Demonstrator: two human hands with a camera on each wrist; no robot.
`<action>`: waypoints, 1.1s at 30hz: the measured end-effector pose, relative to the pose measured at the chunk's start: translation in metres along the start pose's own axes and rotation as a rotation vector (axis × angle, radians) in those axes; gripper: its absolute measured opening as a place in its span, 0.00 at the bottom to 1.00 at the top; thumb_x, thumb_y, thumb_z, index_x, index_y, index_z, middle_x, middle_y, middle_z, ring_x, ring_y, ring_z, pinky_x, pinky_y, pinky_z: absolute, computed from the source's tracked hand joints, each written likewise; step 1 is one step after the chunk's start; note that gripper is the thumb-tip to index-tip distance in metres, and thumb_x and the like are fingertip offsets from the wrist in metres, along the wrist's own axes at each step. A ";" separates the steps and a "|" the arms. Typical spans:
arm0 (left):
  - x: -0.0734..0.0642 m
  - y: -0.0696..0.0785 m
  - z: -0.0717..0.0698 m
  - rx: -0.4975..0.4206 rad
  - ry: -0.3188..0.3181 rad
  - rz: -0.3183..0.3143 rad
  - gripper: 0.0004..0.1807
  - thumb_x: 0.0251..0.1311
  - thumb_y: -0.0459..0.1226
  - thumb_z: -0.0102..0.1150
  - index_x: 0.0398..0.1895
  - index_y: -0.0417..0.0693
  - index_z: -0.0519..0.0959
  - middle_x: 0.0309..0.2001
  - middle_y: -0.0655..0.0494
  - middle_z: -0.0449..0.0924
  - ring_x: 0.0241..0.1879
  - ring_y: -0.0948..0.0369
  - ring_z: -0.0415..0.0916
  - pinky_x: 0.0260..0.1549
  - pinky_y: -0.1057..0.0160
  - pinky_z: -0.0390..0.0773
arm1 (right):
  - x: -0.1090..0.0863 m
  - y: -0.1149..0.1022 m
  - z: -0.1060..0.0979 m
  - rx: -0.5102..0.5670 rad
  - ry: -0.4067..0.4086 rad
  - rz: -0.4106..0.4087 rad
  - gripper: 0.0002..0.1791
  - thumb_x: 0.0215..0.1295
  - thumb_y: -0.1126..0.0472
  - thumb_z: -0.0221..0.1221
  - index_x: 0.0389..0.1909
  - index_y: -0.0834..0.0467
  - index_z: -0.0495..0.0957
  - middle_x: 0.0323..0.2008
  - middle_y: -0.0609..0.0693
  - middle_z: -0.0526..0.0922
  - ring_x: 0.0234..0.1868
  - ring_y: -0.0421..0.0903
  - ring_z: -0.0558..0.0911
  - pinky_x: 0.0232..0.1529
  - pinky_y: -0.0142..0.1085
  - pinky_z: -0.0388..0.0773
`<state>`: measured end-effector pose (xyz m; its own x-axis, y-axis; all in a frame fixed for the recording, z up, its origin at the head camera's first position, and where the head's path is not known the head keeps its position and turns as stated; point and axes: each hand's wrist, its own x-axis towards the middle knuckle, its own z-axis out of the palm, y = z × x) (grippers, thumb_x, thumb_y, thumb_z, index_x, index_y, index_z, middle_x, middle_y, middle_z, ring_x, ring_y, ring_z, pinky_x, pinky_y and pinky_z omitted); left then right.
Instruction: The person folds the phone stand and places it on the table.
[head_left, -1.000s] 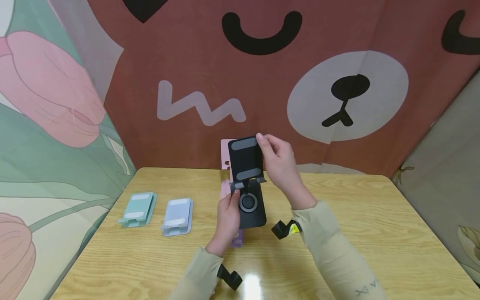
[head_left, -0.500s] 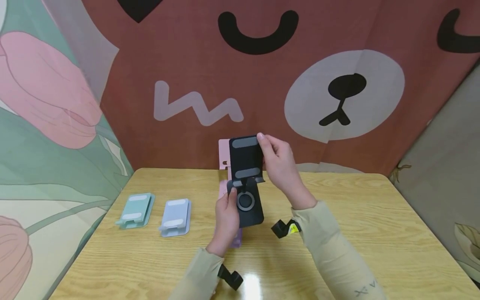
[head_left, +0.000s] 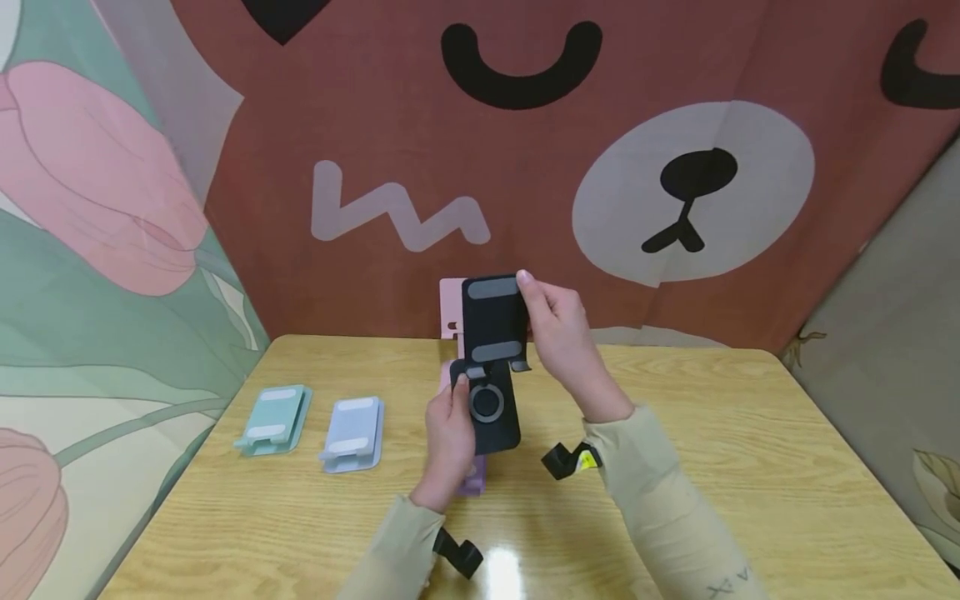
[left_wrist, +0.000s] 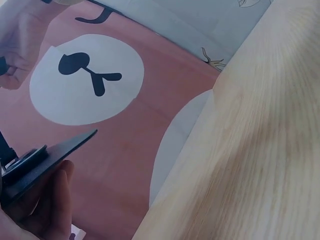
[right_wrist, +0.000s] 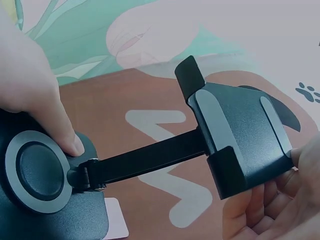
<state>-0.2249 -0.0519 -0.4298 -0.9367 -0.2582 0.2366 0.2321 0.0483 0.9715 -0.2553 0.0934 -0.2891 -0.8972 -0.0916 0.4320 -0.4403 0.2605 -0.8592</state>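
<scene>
A black folding phone stand (head_left: 493,321) is held up off the table, its arm unfolded between the plate and the base. My left hand (head_left: 450,429) grips the base (right_wrist: 95,215), with the thumb on top beside the grey-ringed hinge disc (right_wrist: 40,170). At the plate's top right corner, my right hand (head_left: 562,329) pinches the edge between thumb and fingers. The right wrist view shows the plate's two grey pads and two hooked lips. Behind the black stand a pink phone stand (head_left: 452,308) is partly hidden. Something purple (head_left: 474,479) shows beneath the base.
To the left on the wooden table (head_left: 712,475) lie two folded phone stands, one teal (head_left: 276,417) and one light blue (head_left: 354,429). A printed cloth (head_left: 375,292) with a bear hangs behind the table. Each wrist wears a black camera mount.
The base has shifted slightly left under the plate, along with my left hand. The plate has moved a little right and both hands keep their holds.
</scene>
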 end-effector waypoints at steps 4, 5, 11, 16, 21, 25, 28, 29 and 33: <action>0.001 -0.002 -0.001 0.025 0.023 0.029 0.23 0.80 0.40 0.45 0.31 0.36 0.84 0.33 0.48 0.87 0.34 0.56 0.84 0.32 0.64 0.81 | -0.003 0.001 0.001 -0.005 -0.007 0.020 0.29 0.80 0.45 0.48 0.29 0.63 0.81 0.21 0.58 0.74 0.27 0.61 0.75 0.30 0.46 0.78; 0.001 -0.002 -0.001 0.024 0.023 0.027 0.24 0.80 0.40 0.45 0.29 0.36 0.84 0.32 0.48 0.87 0.34 0.57 0.84 0.32 0.64 0.81 | -0.003 0.001 0.001 -0.005 -0.010 0.021 0.29 0.80 0.45 0.48 0.29 0.63 0.81 0.21 0.58 0.73 0.27 0.62 0.75 0.30 0.46 0.78; 0.002 -0.002 -0.003 0.061 0.032 0.016 0.26 0.80 0.42 0.45 0.23 0.38 0.79 0.30 0.49 0.86 0.31 0.58 0.82 0.30 0.64 0.80 | -0.007 0.003 0.002 -0.008 -0.010 0.049 0.29 0.80 0.44 0.48 0.29 0.63 0.82 0.18 0.58 0.71 0.24 0.62 0.74 0.27 0.48 0.79; 0.003 0.000 -0.003 0.086 0.047 0.014 0.27 0.80 0.42 0.44 0.20 0.39 0.78 0.28 0.49 0.85 0.29 0.58 0.80 0.30 0.63 0.78 | -0.010 0.006 0.003 -0.034 -0.017 0.104 0.30 0.79 0.42 0.49 0.27 0.61 0.81 0.17 0.57 0.70 0.21 0.58 0.72 0.23 0.42 0.74; 0.004 0.003 -0.002 0.081 0.069 0.022 0.27 0.79 0.40 0.46 0.17 0.40 0.75 0.23 0.50 0.82 0.26 0.58 0.77 0.27 0.63 0.76 | -0.013 0.010 0.006 -0.044 -0.021 0.118 0.30 0.80 0.42 0.47 0.29 0.61 0.82 0.20 0.56 0.76 0.23 0.54 0.75 0.25 0.42 0.74; 0.004 0.003 -0.001 0.064 0.077 0.015 0.27 0.79 0.39 0.46 0.17 0.40 0.76 0.23 0.49 0.83 0.25 0.59 0.77 0.26 0.64 0.76 | -0.016 0.016 0.011 -0.032 -0.025 0.107 0.31 0.81 0.42 0.46 0.29 0.61 0.82 0.22 0.55 0.79 0.25 0.54 0.78 0.26 0.45 0.77; 0.004 0.003 -0.001 0.048 0.076 0.003 0.26 0.79 0.39 0.46 0.19 0.40 0.78 0.26 0.48 0.84 0.26 0.59 0.79 0.26 0.64 0.77 | -0.018 0.020 0.016 -0.028 -0.012 0.101 0.32 0.81 0.41 0.45 0.26 0.60 0.81 0.21 0.55 0.78 0.23 0.54 0.77 0.24 0.45 0.77; 0.004 0.003 -0.001 0.043 0.074 0.001 0.26 0.79 0.39 0.46 0.19 0.39 0.79 0.26 0.48 0.84 0.27 0.59 0.79 0.26 0.64 0.78 | -0.019 0.021 0.017 -0.027 -0.007 0.099 0.32 0.81 0.41 0.45 0.26 0.60 0.81 0.21 0.55 0.77 0.22 0.54 0.77 0.23 0.45 0.76; 0.005 0.002 -0.002 0.053 0.076 -0.003 0.26 0.79 0.40 0.46 0.20 0.39 0.79 0.26 0.48 0.84 0.28 0.59 0.79 0.30 0.63 0.78 | -0.024 0.024 0.021 -0.024 0.006 0.110 0.32 0.80 0.40 0.45 0.26 0.60 0.81 0.21 0.55 0.77 0.23 0.54 0.77 0.24 0.45 0.75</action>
<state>-0.2284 -0.0554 -0.4269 -0.9141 -0.3311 0.2342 0.2137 0.0978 0.9720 -0.2452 0.0813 -0.3261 -0.9397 -0.0555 0.3374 -0.3384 0.2919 -0.8946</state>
